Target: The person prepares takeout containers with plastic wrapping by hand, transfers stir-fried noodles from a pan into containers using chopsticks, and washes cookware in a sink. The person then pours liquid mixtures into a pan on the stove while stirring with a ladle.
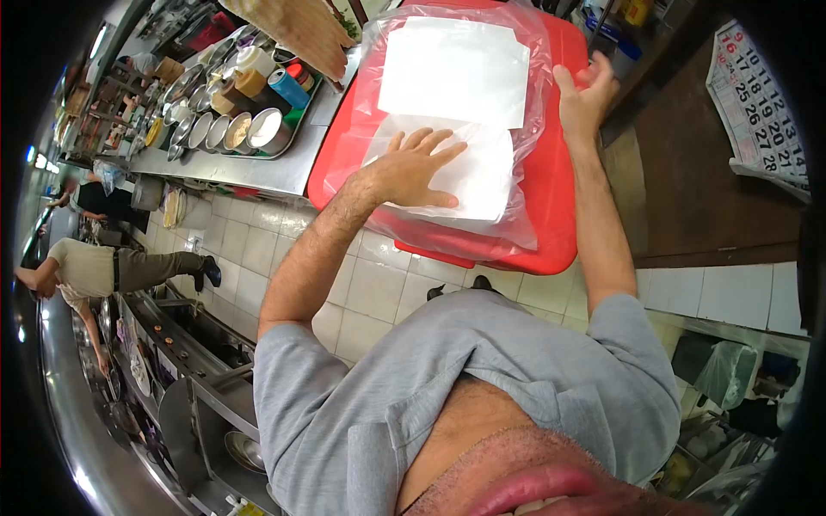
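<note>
My left hand [417, 172] lies flat with its fingers spread on the lower part of white paper sheets [456, 64]. The sheets rest on a clear plastic bag [529, 185], spread over a red plastic lid or bin top [555, 228]. My right hand [588, 99] is raised at the right edge of the red surface. Its thumb and fingers are apart and slightly curled, with nothing visible between them.
A steel counter [320, 142] on the left bears a tray of metal containers [267, 129], sauce bottles and a blue can [288, 88]. A striped cloth [292, 30] hangs above. A person [90, 267] works at the stoves. A calendar [757, 112] hangs right.
</note>
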`<action>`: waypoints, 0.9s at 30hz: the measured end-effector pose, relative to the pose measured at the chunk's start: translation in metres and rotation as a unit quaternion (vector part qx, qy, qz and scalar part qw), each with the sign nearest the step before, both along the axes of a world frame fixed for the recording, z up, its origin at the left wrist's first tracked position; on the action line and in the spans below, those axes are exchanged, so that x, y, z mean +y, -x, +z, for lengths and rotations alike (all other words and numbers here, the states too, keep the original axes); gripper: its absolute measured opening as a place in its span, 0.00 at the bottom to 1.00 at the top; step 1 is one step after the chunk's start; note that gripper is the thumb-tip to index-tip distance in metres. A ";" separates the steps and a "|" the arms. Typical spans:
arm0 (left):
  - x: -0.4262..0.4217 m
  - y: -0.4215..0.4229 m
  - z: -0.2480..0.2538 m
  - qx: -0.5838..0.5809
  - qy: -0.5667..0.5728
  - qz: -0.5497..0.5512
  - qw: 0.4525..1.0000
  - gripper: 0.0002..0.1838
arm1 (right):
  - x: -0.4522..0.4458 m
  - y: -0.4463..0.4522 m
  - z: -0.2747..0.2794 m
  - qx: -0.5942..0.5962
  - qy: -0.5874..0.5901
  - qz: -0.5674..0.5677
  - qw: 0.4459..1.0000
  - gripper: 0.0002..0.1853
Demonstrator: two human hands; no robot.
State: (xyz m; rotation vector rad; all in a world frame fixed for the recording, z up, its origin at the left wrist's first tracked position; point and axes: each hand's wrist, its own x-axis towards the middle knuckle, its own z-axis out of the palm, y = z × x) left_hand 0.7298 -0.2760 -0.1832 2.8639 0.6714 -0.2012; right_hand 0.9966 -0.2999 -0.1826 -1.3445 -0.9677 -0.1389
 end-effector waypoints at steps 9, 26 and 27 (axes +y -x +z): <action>-0.007 0.001 -0.004 0.062 -0.046 -0.010 0.997 0.46 | -0.012 0.085 -0.001 -0.341 0.453 0.484 0.666 0.29; 0.021 0.013 -0.041 -0.252 0.154 0.059 0.954 0.17 | -0.030 0.076 -0.010 -0.258 0.302 0.508 0.764 0.17; 0.020 0.016 -0.041 -0.239 0.135 0.042 0.961 0.18 | -0.033 0.072 -0.007 -0.301 0.219 0.498 0.783 0.17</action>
